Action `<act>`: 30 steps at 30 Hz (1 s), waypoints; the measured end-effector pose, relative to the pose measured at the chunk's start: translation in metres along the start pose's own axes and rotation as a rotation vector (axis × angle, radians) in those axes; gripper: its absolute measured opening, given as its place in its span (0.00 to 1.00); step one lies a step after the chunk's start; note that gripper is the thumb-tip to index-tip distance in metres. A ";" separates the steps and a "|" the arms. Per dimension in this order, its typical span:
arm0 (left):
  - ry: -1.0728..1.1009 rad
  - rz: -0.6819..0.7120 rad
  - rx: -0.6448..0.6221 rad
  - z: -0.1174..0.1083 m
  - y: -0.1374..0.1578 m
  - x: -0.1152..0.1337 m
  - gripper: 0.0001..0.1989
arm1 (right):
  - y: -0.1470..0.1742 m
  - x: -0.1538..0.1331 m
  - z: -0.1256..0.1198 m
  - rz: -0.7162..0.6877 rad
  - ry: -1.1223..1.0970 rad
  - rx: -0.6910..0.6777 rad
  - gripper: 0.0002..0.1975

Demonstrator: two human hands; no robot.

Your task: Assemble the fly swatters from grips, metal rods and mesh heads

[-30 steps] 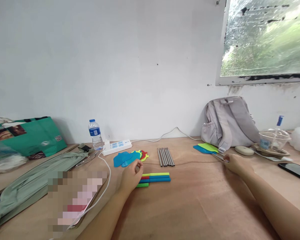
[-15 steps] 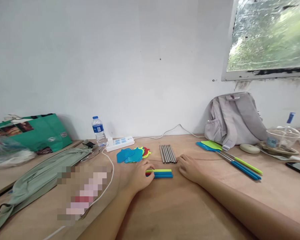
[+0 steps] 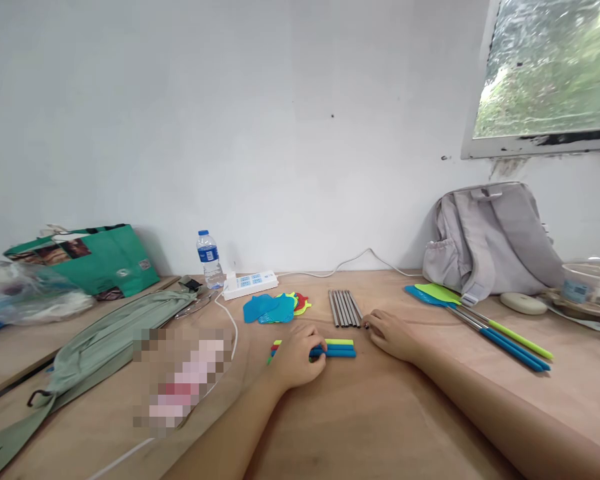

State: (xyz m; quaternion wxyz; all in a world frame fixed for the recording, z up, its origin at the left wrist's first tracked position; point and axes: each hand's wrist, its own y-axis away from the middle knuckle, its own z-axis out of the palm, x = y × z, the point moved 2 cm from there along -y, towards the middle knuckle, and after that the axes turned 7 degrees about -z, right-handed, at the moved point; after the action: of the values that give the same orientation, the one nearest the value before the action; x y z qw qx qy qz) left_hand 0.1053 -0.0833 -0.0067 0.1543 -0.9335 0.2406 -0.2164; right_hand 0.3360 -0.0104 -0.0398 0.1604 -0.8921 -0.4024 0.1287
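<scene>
silver-grey rods (image 3: 345,309), blue and yellow-green tubes (image 3: 341,353), blue, yellow and red flat pieces (image 3: 270,309), grey backpack (image 3: 495,233)

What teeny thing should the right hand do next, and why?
I'd say gently pinch and lift the rightmost rod: the fingers of the right hand are already right by its near end, and the left hand is over the handles, so it looks busy there.
</scene>
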 end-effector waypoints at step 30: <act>-0.021 0.081 -0.061 0.005 -0.002 0.011 0.05 | 0.030 -0.001 0.013 0.608 -0.928 0.671 0.15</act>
State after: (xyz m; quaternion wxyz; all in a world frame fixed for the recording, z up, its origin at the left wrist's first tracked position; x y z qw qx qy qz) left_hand 0.1170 -0.0861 -0.0071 0.1367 -0.9295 0.2832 -0.1926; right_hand 0.3508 -0.0276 -0.0637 0.1962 -0.7192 -0.0973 0.6594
